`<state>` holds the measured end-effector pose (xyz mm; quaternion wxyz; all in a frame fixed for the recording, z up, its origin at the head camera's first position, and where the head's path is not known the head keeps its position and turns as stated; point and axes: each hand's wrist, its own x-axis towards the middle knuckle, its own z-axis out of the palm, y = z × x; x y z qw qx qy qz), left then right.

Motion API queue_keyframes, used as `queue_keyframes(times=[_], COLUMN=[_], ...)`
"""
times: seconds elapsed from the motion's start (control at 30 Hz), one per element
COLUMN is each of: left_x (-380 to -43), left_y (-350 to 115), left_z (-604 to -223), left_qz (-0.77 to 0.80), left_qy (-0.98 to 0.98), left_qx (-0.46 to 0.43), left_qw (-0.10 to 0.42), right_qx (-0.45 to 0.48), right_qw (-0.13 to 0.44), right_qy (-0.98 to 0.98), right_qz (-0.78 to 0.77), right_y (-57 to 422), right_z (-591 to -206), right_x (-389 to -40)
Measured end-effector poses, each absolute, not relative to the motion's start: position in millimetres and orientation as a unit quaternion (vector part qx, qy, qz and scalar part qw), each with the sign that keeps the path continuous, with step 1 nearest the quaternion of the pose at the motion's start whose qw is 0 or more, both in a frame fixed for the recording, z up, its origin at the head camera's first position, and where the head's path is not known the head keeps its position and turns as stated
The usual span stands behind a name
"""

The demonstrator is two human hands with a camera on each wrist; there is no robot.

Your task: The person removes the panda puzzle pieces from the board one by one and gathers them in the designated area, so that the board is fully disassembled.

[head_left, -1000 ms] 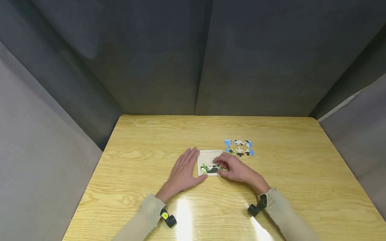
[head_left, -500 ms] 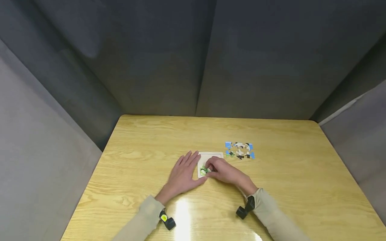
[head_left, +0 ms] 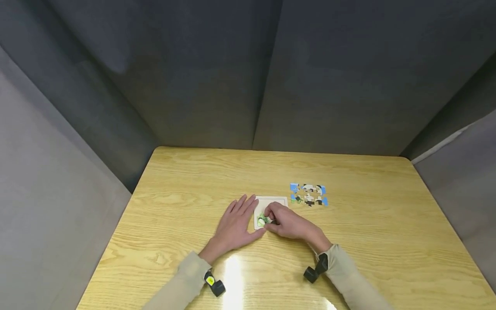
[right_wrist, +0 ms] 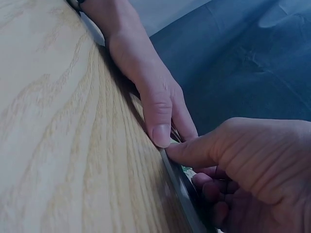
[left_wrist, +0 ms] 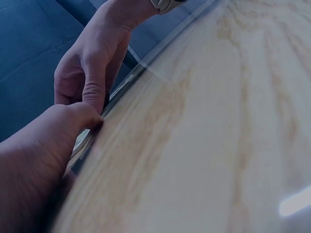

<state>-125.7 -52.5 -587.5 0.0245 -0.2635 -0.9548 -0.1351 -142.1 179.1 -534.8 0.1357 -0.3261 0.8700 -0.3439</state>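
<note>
A small pale puzzle tray [head_left: 267, 201] lies on the table between the two hands. My left hand [head_left: 234, 226] rests flat along the tray's left side, fingers spread, its thumb at the lower edge. The right hand [head_left: 291, 222] bends over the tray's lower part, thumb and curled fingers on a black-and-white puzzle piece [head_left: 274, 222] that they mostly cover. Just left of those fingertips, a green-and-white puzzle piece [head_left: 261, 221] shows in the tray's lower left corner. In the right wrist view, the left thumb [right_wrist: 161, 131] meets the right thumb [right_wrist: 187, 151] at the tray edge.
Several loose puzzle pieces [head_left: 308, 188], blue, white and black, lie in two rows beyond the tray to the right. The wooden table [head_left: 186, 181] ends at a dark curtain [head_left: 201, 86]. Each wrist wears a small black camera [head_left: 218, 288].
The right hand has moved left along the tray's lower row, from the right end to the middle piece, and then hardly moved. My left hand has stayed on the tray's side.
</note>
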Motion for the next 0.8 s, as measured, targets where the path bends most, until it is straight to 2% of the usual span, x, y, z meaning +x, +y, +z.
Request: queue_keyframes(times=[0.33,0.8], left_x=[-125.9,-121.8], left_y=[-53.1,-54.4], left_z=[-588.2,-586.1], left_qz=[-0.123,-0.13], left_qy=[-0.956,-0.955], left_qx=[-0.265,-0.264], left_qw=[0.023,0.02], right_qx=[-0.315,-0.33], right_qw=[0.146,0.126], right_qy=[0.872,0.878], right_qz=[-0.346,-0.322], right_y=[179.2,178.9], right_z=[-531.7,-536.0], right_x=[-141.5,-142.0])
